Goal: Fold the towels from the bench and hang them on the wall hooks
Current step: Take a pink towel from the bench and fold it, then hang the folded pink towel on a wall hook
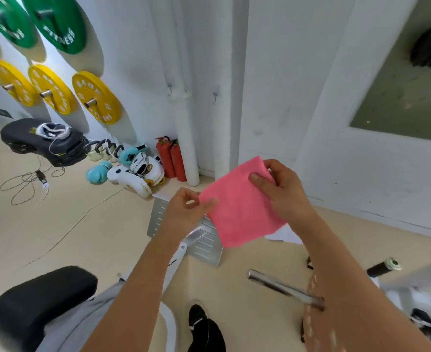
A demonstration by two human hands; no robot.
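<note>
A small pink towel (239,207), folded into a rough square, hangs in the air in front of me. My left hand (184,212) pinches its left corner between thumb and fingers. My right hand (283,191) grips its upper right corner, thumb on the front of the cloth. Two small metal wall hooks are on the white wall ahead, one hook (169,90) beside a white pipe and another hook (215,97) to its right; both are bare. A grey cloth (92,311) lies at the lower left by a black bench pad (41,298).
White pipe (187,138) runs down the wall, with two red fire extinguishers (171,158) at its foot. Boxing gloves (133,171) and kettlebells lie on the floor left. Yellow and green weight plates (95,97) hang on the wall. A steel bar (283,288) and machine plate (204,240) are below.
</note>
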